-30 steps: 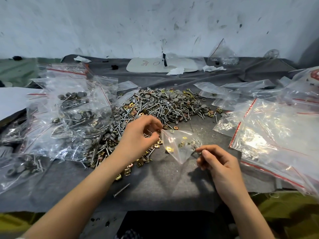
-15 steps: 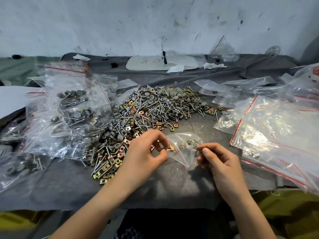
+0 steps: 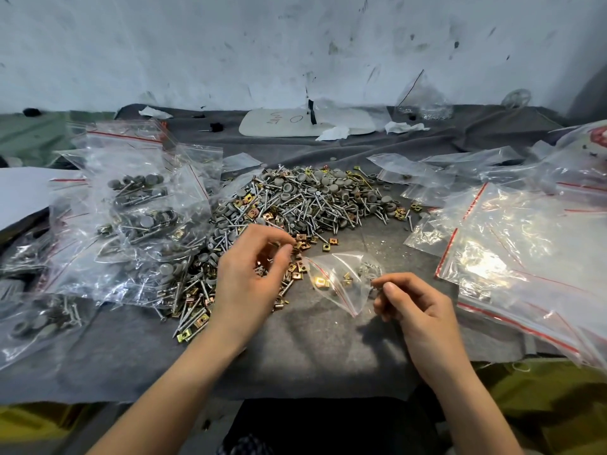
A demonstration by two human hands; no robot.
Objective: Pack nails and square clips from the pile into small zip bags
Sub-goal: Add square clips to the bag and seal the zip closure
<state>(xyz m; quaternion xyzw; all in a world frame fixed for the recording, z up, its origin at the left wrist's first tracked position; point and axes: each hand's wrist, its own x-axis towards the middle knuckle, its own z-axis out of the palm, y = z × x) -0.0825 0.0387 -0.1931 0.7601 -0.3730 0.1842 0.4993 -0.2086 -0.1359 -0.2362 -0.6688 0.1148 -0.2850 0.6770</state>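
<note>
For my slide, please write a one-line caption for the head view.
Right hand pinches a small zip bag while left hand reaches over the pile of nails and clips.

I see a table draped in grey cloth (image 3: 312,356). The pile of nails and square clips (image 3: 295,205) lies at its middle. Filled bags (image 3: 138,208) are heaped at 9 o'clock, empty zip bags (image 3: 525,251) at 3, and a white board (image 3: 305,123) at 12. A small zip bag (image 3: 341,280) sits just off the pile at 5.

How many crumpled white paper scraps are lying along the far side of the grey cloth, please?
3 crumpled white paper scraps: one far left, one against the white oval board, one right of it. The clear plastic zip bags may hide more.
</note>
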